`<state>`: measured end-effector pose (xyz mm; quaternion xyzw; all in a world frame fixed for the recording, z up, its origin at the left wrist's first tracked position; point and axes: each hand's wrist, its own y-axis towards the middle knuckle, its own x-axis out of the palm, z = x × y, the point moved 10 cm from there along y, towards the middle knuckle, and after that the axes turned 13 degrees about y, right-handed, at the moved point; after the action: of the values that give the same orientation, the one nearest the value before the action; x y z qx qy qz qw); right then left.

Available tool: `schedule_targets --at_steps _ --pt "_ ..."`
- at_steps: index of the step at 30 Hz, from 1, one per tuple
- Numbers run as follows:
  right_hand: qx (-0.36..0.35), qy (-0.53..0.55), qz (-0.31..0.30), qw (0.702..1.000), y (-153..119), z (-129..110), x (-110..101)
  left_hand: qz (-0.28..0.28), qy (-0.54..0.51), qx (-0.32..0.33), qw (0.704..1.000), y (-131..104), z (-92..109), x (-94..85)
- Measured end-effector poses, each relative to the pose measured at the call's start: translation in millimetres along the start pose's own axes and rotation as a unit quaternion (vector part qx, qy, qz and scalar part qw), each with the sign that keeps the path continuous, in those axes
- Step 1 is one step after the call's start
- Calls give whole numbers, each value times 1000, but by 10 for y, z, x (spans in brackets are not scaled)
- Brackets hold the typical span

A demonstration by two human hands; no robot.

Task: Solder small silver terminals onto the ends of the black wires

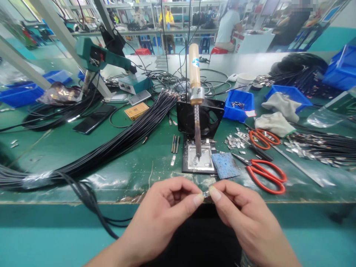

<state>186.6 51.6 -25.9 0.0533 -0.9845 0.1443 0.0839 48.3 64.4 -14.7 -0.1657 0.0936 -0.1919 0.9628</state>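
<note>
The left hand (167, 213) and right hand (244, 211) are closed to fingertip pinches, a small metal piece (205, 194) held between them above the near edge of the counter (155, 159). Things look partway along: cables (333, 144) at the right seem to carry metal ends already, while loose metal pieces (233, 142) and a long cable bundle (111, 146) lie untouched. Neither hand appears to hold a cable.

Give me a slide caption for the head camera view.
Left hand and right hand hold a small metal piece near a soldering iron and blue sponge at a green workbench.
</note>
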Motion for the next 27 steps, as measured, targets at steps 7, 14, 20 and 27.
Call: schedule_targets --at_steps 7,14,20,27 --pt "-47 5 5 999 114 -8 7 -21 -126 -76 989 121 -131 39" --pt "-20 33 -5 999 194 35 42 -18 -127 -93 987 217 -118 -2" --pt "-24 67 8 997 272 60 48 -27 -145 -106 983 316 -142 -16" --pt "-54 63 43 996 334 25 30 -39 -156 -118 980 423 -132 -9"
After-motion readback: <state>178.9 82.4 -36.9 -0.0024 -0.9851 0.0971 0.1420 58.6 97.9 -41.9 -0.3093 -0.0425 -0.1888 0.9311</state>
